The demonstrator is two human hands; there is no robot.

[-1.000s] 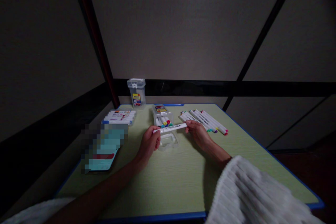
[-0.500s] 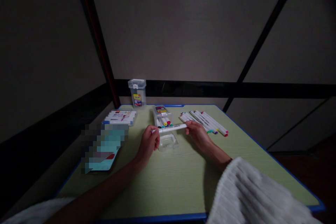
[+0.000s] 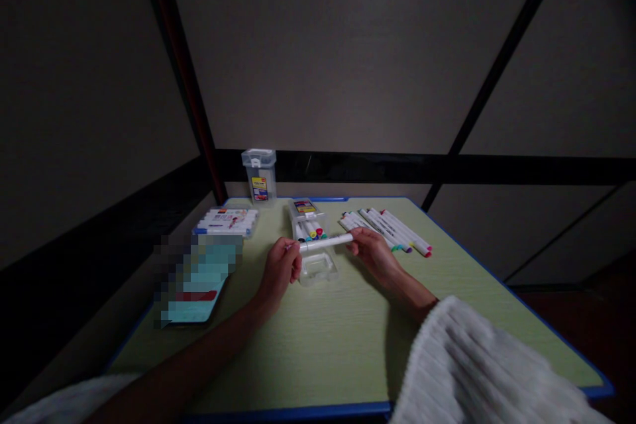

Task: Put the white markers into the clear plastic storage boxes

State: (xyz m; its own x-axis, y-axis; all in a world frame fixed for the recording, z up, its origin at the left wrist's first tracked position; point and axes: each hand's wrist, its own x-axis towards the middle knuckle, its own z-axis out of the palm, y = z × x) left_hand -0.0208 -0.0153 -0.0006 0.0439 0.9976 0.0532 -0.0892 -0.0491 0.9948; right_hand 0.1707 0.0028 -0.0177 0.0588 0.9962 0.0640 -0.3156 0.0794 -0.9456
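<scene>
Pinching the two ends of a white marker (image 3: 325, 243), the person's hands are occupying the middle of the head view. The left hand (image 3: 281, 271), just left of center, is closing its thumb and curled fingers around the marker's left end, while the right hand (image 3: 375, 255), right of center, is gripping the opposite end between thumb and fingertips, leaving no visible gap. The marker is lying nearly level across the center of the frame, its right end sitting slightly higher. Right behind it, a clear case (image 3: 305, 209) is resting on its side, its open mouth facing the viewer and showing colored marker ends (image 3: 313, 230); its clear lid (image 3: 318, 269) is lying below the marker in the picture. Right of center, beyond the right hand, a row of loose markers (image 3: 387, 228) is slanting across the table (image 3: 322, 358), their colored ends pointing toward the lower right. A second clear case (image 3: 261, 179) is standing upright, lid on, at the table's far left corner, left of the frame's center. Nearer, a flat pack of markers (image 3: 226, 220) is lying at middle left, and below it a teal object (image 3: 199, 305) is showing partly pixelated. A white sleeve (image 3: 472, 358) is filling the lower right.
</scene>
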